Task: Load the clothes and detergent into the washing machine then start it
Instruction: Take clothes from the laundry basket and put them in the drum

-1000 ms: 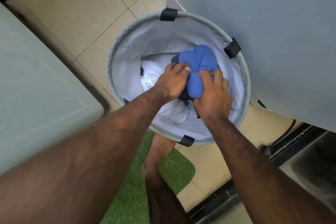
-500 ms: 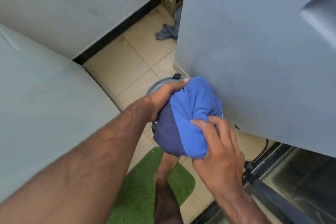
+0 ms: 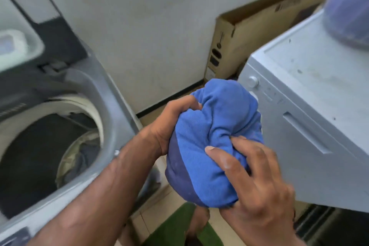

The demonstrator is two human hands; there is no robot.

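Note:
A bundled blue garment [image 3: 211, 142] with a darker navy part is held in the air between both hands. My left hand [image 3: 169, 124] grips its left side, fingers curled into the fabric. My right hand [image 3: 253, 181] grips its lower right side. To the left stands the top-loading washing machine [image 3: 111, 118] with its lid [image 3: 26, 18] raised. Its drum [image 3: 36, 162] is open, and some dark and pale clothing [image 3: 79, 156] lies inside. The bundle hangs to the right of the drum opening, over the gap between the two appliances.
A second white appliance [image 3: 311, 110] stands on the right, close to the bundle, with a bluish-purple object [image 3: 349, 4] on top. A cardboard box [image 3: 249, 32] leans against the back wall. A green mat [image 3: 177, 225] lies on the floor below.
Both hands have lifted the blue bundle out of the laundry basket. My view has swung up and left, so the basket is out of sight and the open washing machine shows.

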